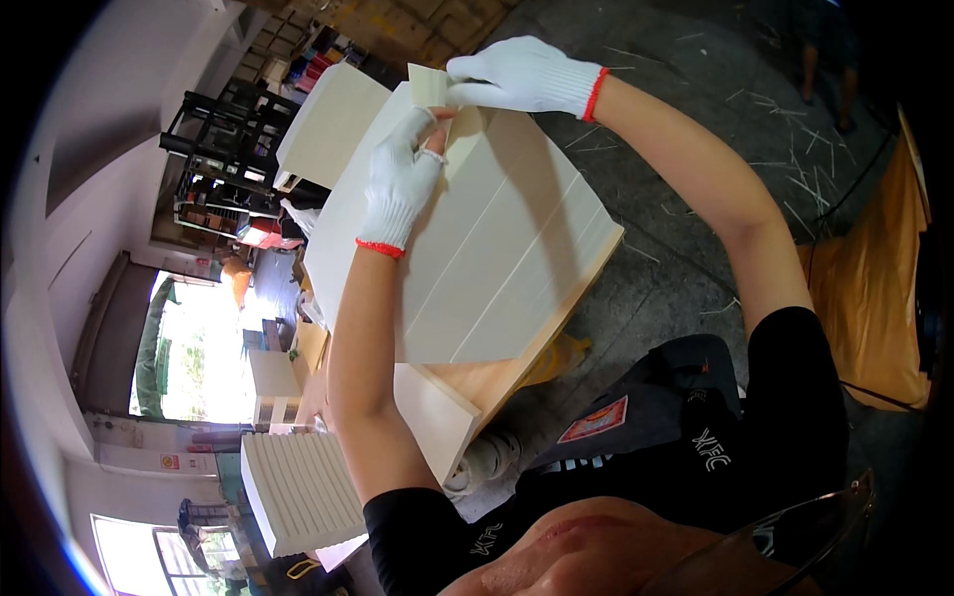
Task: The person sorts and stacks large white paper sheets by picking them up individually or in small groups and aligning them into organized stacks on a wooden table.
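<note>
Both my hands wear white knit gloves with red cuffs, and the left glove leaves some fingertips bare. Between them stands a small cream strip of board (427, 87) at the far edge of a large off-white panel (487, 238). My left hand (402, 174) is closed on the strip's lower end, low over the panel. My right hand (522, 74) reaches in from the right, its thumb and fingers closed at the strip's right edge. Thin straight lines run across the panel, which lies over a light wooden board (477, 377). The fingers partly hide the strip's lower end.
Another stack of cream panels (333, 124) stands beyond on the left. Nearer left is a ridged white stack (298, 492). Thin offcuts (795, 114) litter the dark floor. Orange-brown sheeting (865, 288) hangs at the right; another person's legs (830, 74) show at far right.
</note>
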The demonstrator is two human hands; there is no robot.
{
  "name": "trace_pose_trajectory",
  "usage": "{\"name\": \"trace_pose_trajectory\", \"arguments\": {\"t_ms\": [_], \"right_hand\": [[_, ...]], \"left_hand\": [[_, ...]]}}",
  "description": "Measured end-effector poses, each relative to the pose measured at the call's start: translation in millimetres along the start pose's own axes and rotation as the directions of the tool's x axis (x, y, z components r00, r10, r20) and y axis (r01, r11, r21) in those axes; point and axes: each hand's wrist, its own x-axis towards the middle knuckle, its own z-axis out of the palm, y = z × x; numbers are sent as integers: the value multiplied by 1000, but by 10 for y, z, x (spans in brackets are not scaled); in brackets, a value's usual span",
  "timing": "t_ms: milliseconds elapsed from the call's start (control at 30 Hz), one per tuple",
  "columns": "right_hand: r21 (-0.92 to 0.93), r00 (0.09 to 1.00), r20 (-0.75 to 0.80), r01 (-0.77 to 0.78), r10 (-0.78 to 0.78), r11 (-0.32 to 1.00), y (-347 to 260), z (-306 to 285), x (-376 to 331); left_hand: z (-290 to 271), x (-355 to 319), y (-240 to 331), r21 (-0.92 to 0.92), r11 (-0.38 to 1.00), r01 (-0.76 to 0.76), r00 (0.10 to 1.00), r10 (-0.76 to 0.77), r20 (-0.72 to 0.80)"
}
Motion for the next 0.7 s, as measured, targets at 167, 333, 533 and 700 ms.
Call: {"name": "trace_pose_trajectory", "arguments": {"t_ms": [167,333,533,700], "right_hand": [[385,945,-55,-277,321,880,-56,168,-64],[430,923,-118,-285,366,857,-125,240,-122],[466,916,-182,-241,359,851,-177,226,-188],[442,912,-126,-300,389,846,-163,226,-161]], "left_hand": [[-30,-12,88,10,1000,22,1000,-22,6],[-8,-2,33,-54,998,44,999,-43,21],[23,14,-55,-44,998,55,998,-54,40],[1,-22,98,-90,994,64,998,-65,0]]}}
